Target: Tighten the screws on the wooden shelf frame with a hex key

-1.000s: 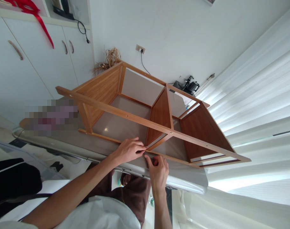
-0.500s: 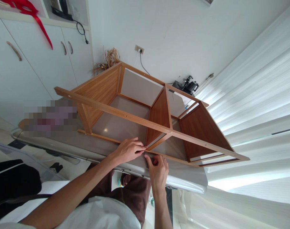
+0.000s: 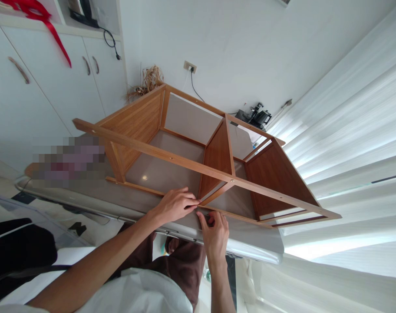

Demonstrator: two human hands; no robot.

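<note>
Just far of left hand (image 3: 176,204), right hand (image 3: 215,228): wooden frame (image 3: 217,150) | near rail (image 3: 144,188) at grip | both narrow; cannot tell if holding

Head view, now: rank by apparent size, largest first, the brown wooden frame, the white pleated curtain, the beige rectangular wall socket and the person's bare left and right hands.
1. White curtain
2. Wooden frame
3. Left hand and right hand: too alike to rank
4. Wall socket

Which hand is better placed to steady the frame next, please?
Probably the left hand: its fingers reach the frame near the foot of the middle panel. The right hand sits closer to the body, fingers curled.
</note>
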